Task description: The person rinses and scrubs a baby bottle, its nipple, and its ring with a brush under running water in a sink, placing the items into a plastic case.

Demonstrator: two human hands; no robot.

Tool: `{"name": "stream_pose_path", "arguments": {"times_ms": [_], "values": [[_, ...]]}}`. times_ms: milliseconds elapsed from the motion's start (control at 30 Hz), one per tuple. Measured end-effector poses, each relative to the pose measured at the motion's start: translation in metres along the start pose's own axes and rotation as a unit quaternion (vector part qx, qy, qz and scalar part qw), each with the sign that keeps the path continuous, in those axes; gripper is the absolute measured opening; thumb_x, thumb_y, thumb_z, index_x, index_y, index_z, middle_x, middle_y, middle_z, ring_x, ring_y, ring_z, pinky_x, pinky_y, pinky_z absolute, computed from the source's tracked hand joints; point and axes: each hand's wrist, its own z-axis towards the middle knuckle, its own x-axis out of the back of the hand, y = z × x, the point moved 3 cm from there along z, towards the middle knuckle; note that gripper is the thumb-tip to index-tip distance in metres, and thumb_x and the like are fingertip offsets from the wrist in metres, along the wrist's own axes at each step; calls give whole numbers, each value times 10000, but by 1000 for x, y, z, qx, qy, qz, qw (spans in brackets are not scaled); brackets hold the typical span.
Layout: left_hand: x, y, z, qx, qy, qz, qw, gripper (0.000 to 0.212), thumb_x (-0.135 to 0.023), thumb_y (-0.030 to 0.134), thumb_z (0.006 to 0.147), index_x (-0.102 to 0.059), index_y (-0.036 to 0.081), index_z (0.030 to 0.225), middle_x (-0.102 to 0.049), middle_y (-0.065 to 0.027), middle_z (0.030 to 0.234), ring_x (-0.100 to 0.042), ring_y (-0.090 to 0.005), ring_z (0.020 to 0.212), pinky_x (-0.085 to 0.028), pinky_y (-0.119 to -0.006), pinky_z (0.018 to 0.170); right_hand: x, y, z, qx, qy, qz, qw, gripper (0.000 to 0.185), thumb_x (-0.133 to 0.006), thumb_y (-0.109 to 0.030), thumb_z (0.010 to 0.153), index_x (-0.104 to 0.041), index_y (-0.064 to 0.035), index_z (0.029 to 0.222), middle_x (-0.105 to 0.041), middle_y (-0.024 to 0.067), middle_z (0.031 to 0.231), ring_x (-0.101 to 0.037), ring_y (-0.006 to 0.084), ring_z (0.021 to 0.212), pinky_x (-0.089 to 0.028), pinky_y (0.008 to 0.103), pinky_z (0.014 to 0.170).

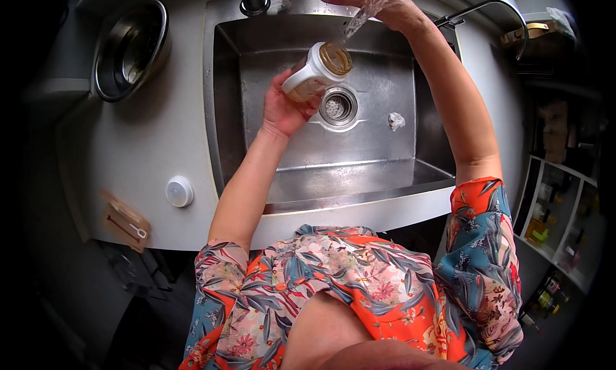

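Observation:
My left hand (290, 103) grips a clear jar with a white collar and handle (315, 74), tilted over the stainless steel sink (332, 149). The jar's mouth is uncovered, with a brownish residue inside. Just left of the drain strainer (338, 106) is the jar's base. My right hand (380, 4) is at the top edge by the faucet, where a stream of water (370, 11) falls towards the jar's mouth. The right fingers are partly cut off by the frame, so their hold is unclear. A crumpled white scrap (396, 121) lies on the sink floor at the right.
A stainless steel bowl (132, 50) stands on the counter at the upper left. A round white lid (179, 191) lies near the sink's left rim, and a small wooden board (126, 221) is at the counter's front left. A thin curved tap (498, 3) rises at the right.

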Motion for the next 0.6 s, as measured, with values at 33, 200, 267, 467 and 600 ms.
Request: {"name": "stream_pose_path", "arguments": {"times_ms": [33, 200, 267, 467, 600], "values": [[0, 0, -1, -1, 1, -5, 1000, 560, -487, 496, 819, -511, 57, 1168, -562, -160, 981, -543, -192, 716, -384, -244, 529, -2, -2, 0, -2, 80, -4, 997, 465, -735, -283, 756, -593, 16, 1083, -627, 39, 889, -551, 96, 845, -448, 236, 730], [-1, -3, 4, 3, 18, 17, 1000, 568, -493, 514, 803, -504, 85, 1175, -549, -155, 978, -498, -169, 681, -342, -229, 513, -8, -20, 9, 68, 56, -7, 996, 390, -715, -256, 779, -617, 20, 1038, -623, 17, 869, -543, 74, 785, -435, 205, 696], [3, -3, 1, 5, 14, 21, 1000, 575, -496, 522, 795, -500, 94, 1179, -544, -153, 979, -479, -160, 670, -332, -224, 512, -13, -8, 7, 73, 36, 52, 995, 360, -709, -248, 786, -624, 22, 1009, -604, -12, 842, -523, 59, 765, -426, 194, 668], [4, 3, -8, 7, -7, -13, 1000, 461, -523, 475, 802, -558, 117, 1090, -596, -120, 950, -571, -198, 680, -366, -245, 478, -19, 45, -85, -28, 82, 70, 994, 363, -661, -273, 819, -590, -12, 1062, -649, 56, 904, -589, 96, 845, -478, 226, 694], [11, 15, -20, -5, -23, 4, 1000, 447, -519, 462, 805, -563, 108, 1075, -604, -101, 931, -570, -185, 677, -366, -245, 476, -24, 61, -121, -110, 68, 91, 987, 338, -702, -244, 785, -613, -13, 1015, -642, 34, 794, -591, 84, 673, -480, 224, 576]]}}
